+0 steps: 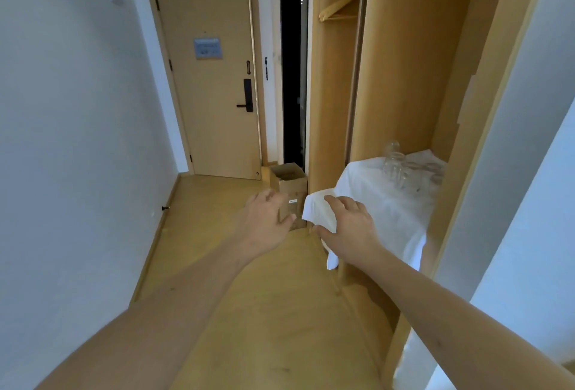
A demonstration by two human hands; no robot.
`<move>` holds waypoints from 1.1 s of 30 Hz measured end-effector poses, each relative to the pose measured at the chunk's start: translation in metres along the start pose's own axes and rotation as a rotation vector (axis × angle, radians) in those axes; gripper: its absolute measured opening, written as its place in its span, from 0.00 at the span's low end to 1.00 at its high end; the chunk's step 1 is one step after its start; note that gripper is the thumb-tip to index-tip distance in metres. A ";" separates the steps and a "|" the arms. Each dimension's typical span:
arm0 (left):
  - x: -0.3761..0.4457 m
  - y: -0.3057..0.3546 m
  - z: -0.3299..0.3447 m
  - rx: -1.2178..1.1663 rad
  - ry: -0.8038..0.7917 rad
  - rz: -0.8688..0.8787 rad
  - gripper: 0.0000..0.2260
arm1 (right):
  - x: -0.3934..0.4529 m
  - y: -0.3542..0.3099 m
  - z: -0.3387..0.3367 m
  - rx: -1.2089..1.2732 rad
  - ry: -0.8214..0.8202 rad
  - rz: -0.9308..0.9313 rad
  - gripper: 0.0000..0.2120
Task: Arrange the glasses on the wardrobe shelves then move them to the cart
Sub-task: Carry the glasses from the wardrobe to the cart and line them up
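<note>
Several clear glasses [404,172] stand close together on a white cloth [385,203] that covers a wardrobe shelf at the right. My right hand [348,228] holds the cloth's front left corner, fingers on top and thumb under the hanging edge. My left hand [264,218] hovers in the air just left of that corner, fingers loosely spread, holding nothing. The glasses sit about two hand-widths beyond my right hand, toward the back of the shelf. No cart is in view.
The open wooden wardrobe [404,63] fills the right side, with a hanger [339,7] on its rail. An open cardboard box [289,184] stands on the floor by the wardrobe's left panel. A closed door [211,78] ends the corridor; a white wall runs along the left.
</note>
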State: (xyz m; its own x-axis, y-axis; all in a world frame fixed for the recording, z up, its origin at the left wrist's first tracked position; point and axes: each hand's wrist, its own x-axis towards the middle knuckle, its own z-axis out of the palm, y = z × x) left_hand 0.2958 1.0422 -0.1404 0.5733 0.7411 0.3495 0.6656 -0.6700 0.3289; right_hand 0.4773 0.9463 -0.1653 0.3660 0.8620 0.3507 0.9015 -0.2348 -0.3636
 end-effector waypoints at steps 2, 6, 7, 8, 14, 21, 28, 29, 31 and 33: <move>0.025 -0.017 0.010 -0.017 -0.021 0.032 0.23 | 0.019 0.000 0.016 -0.044 0.001 0.036 0.32; 0.074 -0.051 0.026 -0.054 -0.079 0.112 0.24 | 0.054 -0.009 0.040 -0.073 0.001 0.139 0.32; 0.087 -0.060 0.028 -0.054 -0.095 0.135 0.24 | 0.063 -0.012 0.045 -0.077 0.004 0.167 0.32; 0.099 -0.068 0.030 -0.055 -0.111 0.154 0.25 | 0.070 -0.014 0.049 -0.084 0.008 0.194 0.32; 0.164 -0.100 0.047 -0.155 -0.199 0.273 0.25 | 0.104 -0.026 0.067 -0.121 0.040 0.312 0.32; 0.205 -0.099 0.083 -0.194 -0.244 0.395 0.25 | 0.127 -0.017 0.082 -0.131 0.062 0.452 0.31; 0.258 -0.075 0.122 -0.241 -0.285 0.460 0.26 | 0.164 0.038 0.097 -0.102 0.100 0.534 0.33; 0.269 -0.071 0.129 -0.237 -0.285 0.468 0.26 | 0.172 0.048 0.099 -0.104 0.111 0.538 0.34; 0.291 -0.061 0.144 -0.228 -0.286 0.484 0.26 | 0.187 0.071 0.103 -0.110 0.128 0.545 0.34; 0.315 -0.049 0.161 -0.218 -0.297 0.494 0.26 | 0.203 0.093 0.106 -0.104 0.137 0.566 0.34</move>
State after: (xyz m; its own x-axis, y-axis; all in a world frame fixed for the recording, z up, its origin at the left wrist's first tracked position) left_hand 0.5209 1.3155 -0.1874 0.9186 0.3002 0.2571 0.1921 -0.9076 0.3733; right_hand 0.6112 1.1467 -0.2195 0.8167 0.5257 0.2378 0.5730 -0.6901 -0.4421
